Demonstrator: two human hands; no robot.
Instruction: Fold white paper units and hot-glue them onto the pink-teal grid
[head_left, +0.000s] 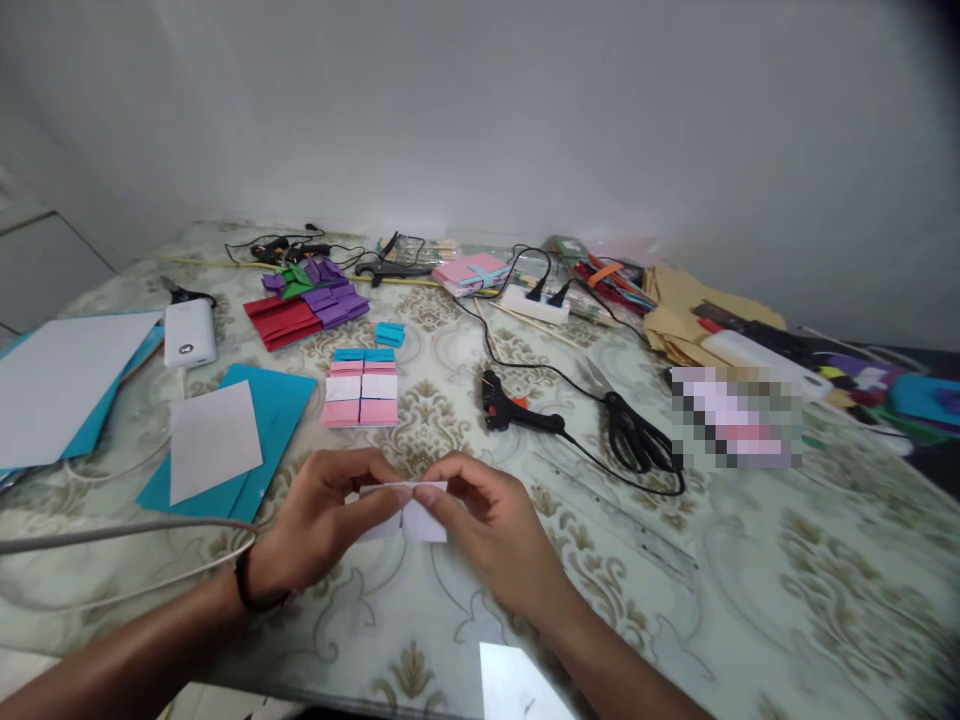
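Between my two hands is a small folded piece of white paper (pixel 426 522), held just above the table near its front. My left hand (pixel 330 515) pinches its left side with thumb and fingertips. From the right, my right hand (pixel 487 515) pinches it too, the thumbs almost meeting at a dark slit in the middle. Just beyond lie folded paper pieces in pink, white and blue (pixel 361 388), set in two columns. A small blue folded piece (pixel 389 334) sits behind them.
Left are blue sheets (pixel 289 400), white paper (pixel 214 440) and a power bank (pixel 190 333). Right are a glue gun (pixel 517 405), scissors (pixel 626 425) and a clear ruler (pixel 622 520). Red folded paper (pixel 281 320), a power strip (pixel 534 304) and cables lie farther back.
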